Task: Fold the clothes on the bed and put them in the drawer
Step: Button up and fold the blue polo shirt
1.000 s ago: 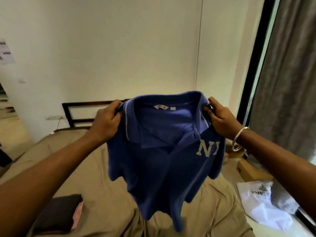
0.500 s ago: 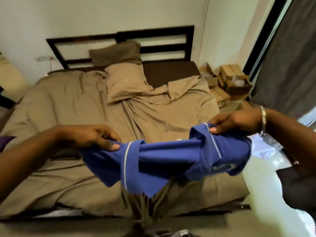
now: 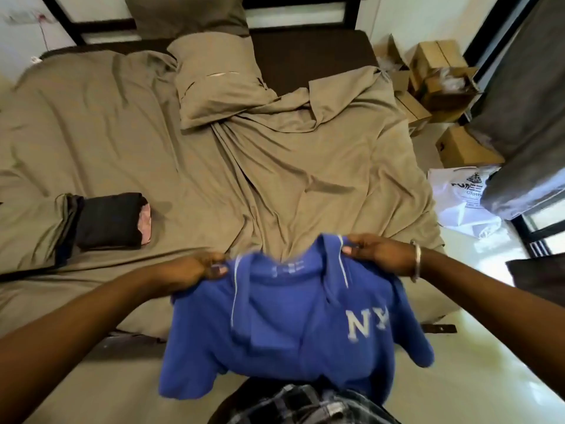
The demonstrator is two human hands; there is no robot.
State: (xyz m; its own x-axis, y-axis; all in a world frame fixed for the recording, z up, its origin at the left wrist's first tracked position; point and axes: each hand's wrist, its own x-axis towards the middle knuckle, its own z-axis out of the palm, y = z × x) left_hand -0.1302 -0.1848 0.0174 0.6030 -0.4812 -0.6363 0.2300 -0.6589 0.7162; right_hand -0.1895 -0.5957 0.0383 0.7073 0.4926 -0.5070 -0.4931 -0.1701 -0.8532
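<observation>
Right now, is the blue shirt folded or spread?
Spread. Both hands, left hand and right hand, hold the blue shirt open at its shoulders.

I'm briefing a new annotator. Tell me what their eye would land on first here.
The bright blue polo shirt with white NY lettering, held at its shoulders by the left hand and right hand over the bed's near edge. Next, the dark folded clothes on the tan bedsheet, at left.
</observation>
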